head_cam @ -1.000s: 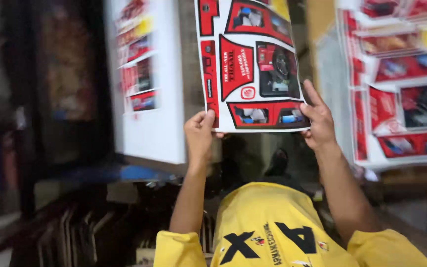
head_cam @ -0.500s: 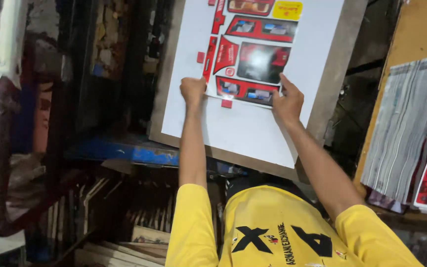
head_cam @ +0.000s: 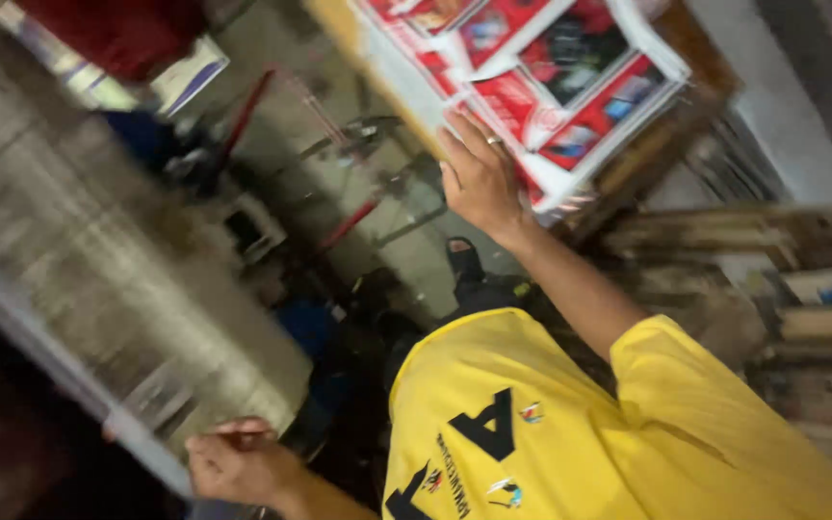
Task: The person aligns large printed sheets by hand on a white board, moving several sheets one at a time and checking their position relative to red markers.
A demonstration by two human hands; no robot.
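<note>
My right hand (head_cam: pixel 479 178) lies flat, fingers stretched, on the lower corner of a stack of printed red, white and black sheets (head_cam: pixel 589 87) at the top of the head view. A ring shows on one finger. My left hand (head_cam: pixel 238 462) is low at the bottom left, its fingers curled round the pale edge of a large grey board (head_cam: pixel 117 289) that is blurred. I wear a yellow shirt (head_cam: pixel 532 433) with black letters.
The stack rests on a brown wooden board (head_cam: pixel 686 125). Wooden planks and paper piles (head_cam: pixel 811 318) fill the right side. Below, between my arms, are dark blurred objects, a red rod (head_cam: pixel 349 226) and a grey floor.
Both hands held a printed sheet up on a white board before. Now the view has swung, my left hand has dropped to the board's edge, and my right hand rests on the sheet stack.
</note>
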